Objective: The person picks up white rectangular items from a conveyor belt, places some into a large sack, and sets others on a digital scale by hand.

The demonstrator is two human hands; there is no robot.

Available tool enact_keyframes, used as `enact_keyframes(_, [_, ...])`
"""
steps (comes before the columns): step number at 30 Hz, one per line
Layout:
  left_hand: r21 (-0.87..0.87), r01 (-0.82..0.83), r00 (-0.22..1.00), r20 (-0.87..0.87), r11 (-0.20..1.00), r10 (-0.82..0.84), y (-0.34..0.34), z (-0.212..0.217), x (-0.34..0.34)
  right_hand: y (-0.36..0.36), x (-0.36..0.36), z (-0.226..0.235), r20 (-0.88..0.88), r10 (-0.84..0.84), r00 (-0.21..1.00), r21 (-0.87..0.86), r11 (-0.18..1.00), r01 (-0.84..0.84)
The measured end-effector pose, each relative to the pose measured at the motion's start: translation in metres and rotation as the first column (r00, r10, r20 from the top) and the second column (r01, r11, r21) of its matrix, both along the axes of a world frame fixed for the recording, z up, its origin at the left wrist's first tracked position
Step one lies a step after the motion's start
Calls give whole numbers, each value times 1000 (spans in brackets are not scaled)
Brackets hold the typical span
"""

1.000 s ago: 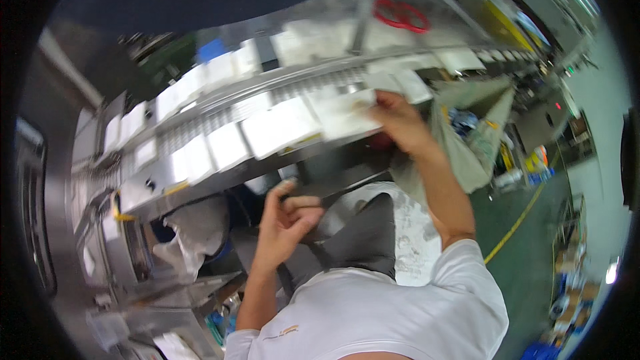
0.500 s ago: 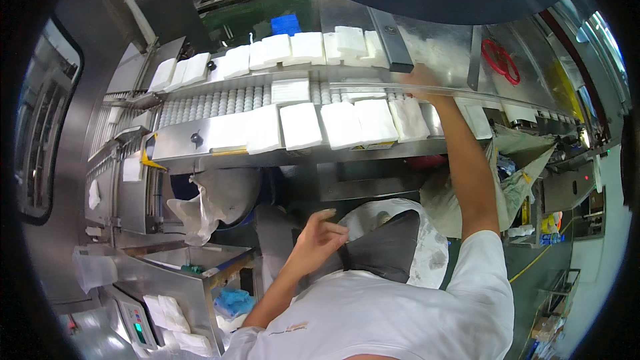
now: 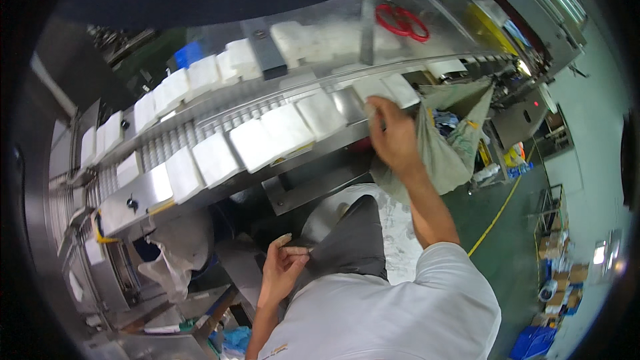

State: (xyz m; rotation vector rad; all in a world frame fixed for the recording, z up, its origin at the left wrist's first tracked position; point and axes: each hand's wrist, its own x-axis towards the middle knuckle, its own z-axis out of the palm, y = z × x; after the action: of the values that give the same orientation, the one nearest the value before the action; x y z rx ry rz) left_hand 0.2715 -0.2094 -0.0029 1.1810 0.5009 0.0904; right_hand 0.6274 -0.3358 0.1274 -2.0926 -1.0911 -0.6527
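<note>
White folded pads or tissue stacks (image 3: 215, 159), flat and square, line the near metal ledge (image 3: 347, 103) of a conveyor. My right hand (image 3: 395, 135) is at the right part of this ledge, its fingertips at the front edge of a white stack (image 3: 375, 90). The fingers are loosely bent and apart, and nothing shows in the hand. Above my lap hovers my left hand (image 3: 283, 268), away from the conveyor. Its fingers are half curled and spread, with a pale covering on one fingertip, and it holds nothing.
Behind the belt (image 3: 227, 120), more white stacks (image 3: 203, 75) line the far ledge beside a grey metal bar (image 3: 268, 53). Red-handled scissors (image 3: 402, 23) lie on the far metal surface. A cloth sack (image 3: 453, 140) hangs open at the right. A dark stool or bin stands below left.
My right hand has drawn back from over the belt to the near ledge. The view has turned to the right. My left hand stays over my lap.
</note>
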Motion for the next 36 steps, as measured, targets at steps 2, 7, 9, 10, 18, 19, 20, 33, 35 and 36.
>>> enact_keyframes(2, [47,7,999,-52,999,-4,-2,5,6,-9,-15,-11,-30,39,999,-8,999,-40])
enact_keyframes(7, [89,66,996,-57,994,-61,-8,-9,3,-22,-31,-29,-92,56,994,-37,998,-59])
enact_keyframes(9, [93,63,997,-60,994,-57,-8,-11,3,-20,-30,-34,-125,70,990,-37,996,-76])
enact_keyframes(10, [101,50,997,-66,994,-43,-9,-10,0,-15,-32,-36,-143,91,986,-38,995,-97])
enact_keyframes(18, [211,60,995,-89,976,-42,-18,-19,-20,-4,-58,-14,-188,135,973,21,991,-133])
enact_keyframes(19, [333,43,991,-133,942,1,-14,-22,-17,4,-53,-14,-145,165,976,28,986,-163])
enact_keyframes(20, [445,37,985,-166,895,42,-12,-26,-21,11,-51,-12,-93,189,978,29,982,-187])
enact_keyframes(33, [851,69,483,-485,521,729,56,-183,-92,43,-53,-26,188,32,982,-107,994,-11])
enact_keyframes(35, [837,48,494,-495,546,715,63,-190,-93,53,-60,-27,144,56,988,-65,997,-47])
enact_keyframes(36, [840,48,503,-487,540,714,63,-194,-95,57,-63,-28,147,76,986,-60,996,-67])
